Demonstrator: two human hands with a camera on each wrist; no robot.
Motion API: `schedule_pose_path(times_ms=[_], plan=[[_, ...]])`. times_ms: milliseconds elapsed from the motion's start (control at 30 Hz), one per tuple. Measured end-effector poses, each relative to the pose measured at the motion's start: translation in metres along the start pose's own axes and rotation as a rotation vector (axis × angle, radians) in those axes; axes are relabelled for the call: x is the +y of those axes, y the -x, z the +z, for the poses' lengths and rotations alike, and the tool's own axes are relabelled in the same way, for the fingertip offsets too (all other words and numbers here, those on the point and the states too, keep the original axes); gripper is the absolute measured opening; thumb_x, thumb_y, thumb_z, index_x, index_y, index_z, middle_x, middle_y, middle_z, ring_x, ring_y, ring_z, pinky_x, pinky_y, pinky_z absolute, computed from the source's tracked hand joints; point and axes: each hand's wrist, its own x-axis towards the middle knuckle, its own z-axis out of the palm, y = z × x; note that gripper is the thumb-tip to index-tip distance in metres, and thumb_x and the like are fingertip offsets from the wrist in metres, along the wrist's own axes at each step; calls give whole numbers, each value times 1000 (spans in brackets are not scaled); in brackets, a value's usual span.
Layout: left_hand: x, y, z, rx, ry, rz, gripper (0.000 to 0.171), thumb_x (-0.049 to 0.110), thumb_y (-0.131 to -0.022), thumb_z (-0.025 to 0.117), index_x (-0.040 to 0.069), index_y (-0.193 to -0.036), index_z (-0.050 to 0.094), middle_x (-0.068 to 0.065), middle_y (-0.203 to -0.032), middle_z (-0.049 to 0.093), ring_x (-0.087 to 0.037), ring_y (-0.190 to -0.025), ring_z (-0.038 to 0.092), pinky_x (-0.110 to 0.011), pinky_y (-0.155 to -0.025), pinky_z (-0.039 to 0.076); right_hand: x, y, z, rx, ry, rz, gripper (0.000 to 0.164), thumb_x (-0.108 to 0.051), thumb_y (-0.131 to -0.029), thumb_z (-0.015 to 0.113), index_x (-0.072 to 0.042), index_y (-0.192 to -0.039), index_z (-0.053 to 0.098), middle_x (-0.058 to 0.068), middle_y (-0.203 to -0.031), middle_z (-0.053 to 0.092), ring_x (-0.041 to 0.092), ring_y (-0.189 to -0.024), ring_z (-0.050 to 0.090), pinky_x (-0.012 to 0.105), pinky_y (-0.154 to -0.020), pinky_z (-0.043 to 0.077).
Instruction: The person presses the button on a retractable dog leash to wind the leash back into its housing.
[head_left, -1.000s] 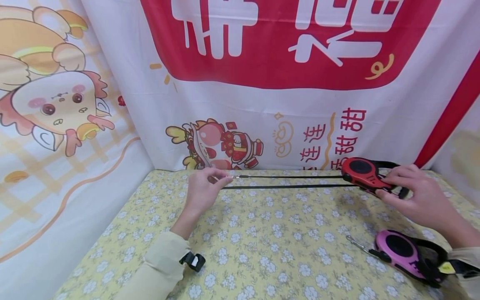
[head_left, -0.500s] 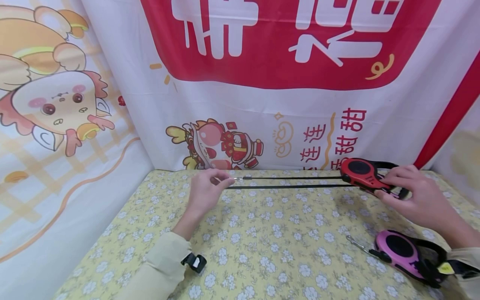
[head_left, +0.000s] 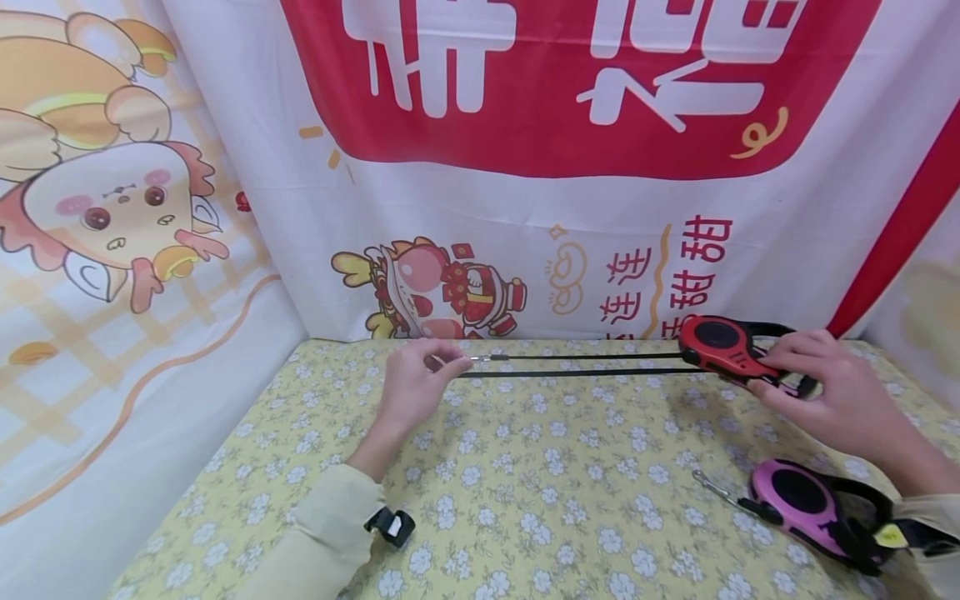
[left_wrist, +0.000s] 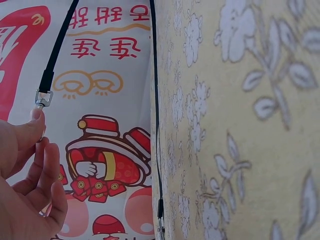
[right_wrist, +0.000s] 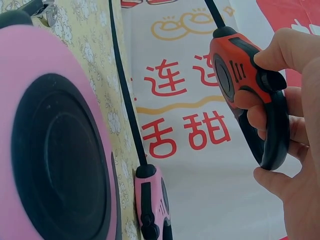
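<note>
My right hand (head_left: 836, 392) grips the black handle of a red retractable dog leash (head_left: 723, 343), thumb near its button in the right wrist view. From it a black strap (head_left: 592, 357) runs left, drawn straight just above the table. My left hand (head_left: 412, 383) pinches the metal clasp (left_wrist: 42, 100) at the strap's end. Beneath, a second black strap (head_left: 592, 372) lies along the table; it comes from a pink leash (right_wrist: 156, 202), largely hidden behind the red one in the head view. The second strap's clasp (left_wrist: 160, 227) lies below my left hand.
Another pink leash (head_left: 798, 500) lies near the right forearm, its strap wound in and its metal clasp (head_left: 712, 486) pointing left. A flowered yellow cloth (head_left: 510, 500) covers the table. Printed hangings (head_left: 480, 208) stand at the back and left.
My left hand has moved slightly right with the clasp. The red leash has shifted slightly left, so the strap between them is a little shorter. Both pink leashes stay put.
</note>
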Motion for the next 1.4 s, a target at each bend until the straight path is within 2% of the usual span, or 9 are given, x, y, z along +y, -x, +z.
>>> schedule_pose_path(times_ms=[300, 533, 633, 867, 1300, 1400], plan=[[2, 1, 2, -6, -1, 8, 11, 27, -96, 81, 17, -99, 81, -2, -98, 76, -18, -81, 66, -31, -72, 54, -2, 0, 0, 1, -1, -3, 24, -15, -75, 91, -2, -93, 80, 13, -101, 72, 4, -99, 42, 25, -72, 41], [2, 0, 4, -14, -5, 20, 9, 25, -96, 81, 17, -98, 80, -2, -100, 76, -16, -79, 66, -31, -73, 54, -2, 0, -1, -7, 5, 2, 25, -15, -76, 90, -1, -94, 80, 14, -103, 71, 21, -99, 49, 30, -73, 43], [2, 0, 4, -15, -11, 36, 7, 24, -96, 81, 17, -98, 80, -2, -100, 77, -15, -78, 66, -30, -72, 54, -2, 0, 0, -10, 6, 0, 25, -15, -76, 90, 0, -94, 80, 15, -103, 71, 23, -99, 51, 31, -72, 43], [3, 1, 6, -12, -17, 59, 7, 24, -96, 80, 17, -97, 80, -2, -100, 76, -14, -76, 66, -31, -71, 54, -1, 0, 1, -4, 4, -8, 24, -14, -75, 91, -2, -94, 80, 13, -102, 72, 21, -99, 49, 29, -73, 43], [8, 4, 8, -42, -1, 13, 5, 24, -98, 78, 19, -100, 79, -1, -104, 73, -16, -79, 64, -30, -72, 55, -4, -1, 2, -1, -4, -9, 25, -15, -74, 90, -2, -93, 81, 13, -102, 72, 19, -100, 48, 29, -72, 44], [9, 4, 9, -51, 9, 3, 6, 24, -99, 77, 19, -100, 79, -1, -106, 72, -16, -80, 63, -30, -73, 55, -4, 0, 2, 0, -7, -12, 24, -14, -73, 90, -2, -92, 81, 12, -102, 72, 13, -100, 47, 28, -72, 44]])
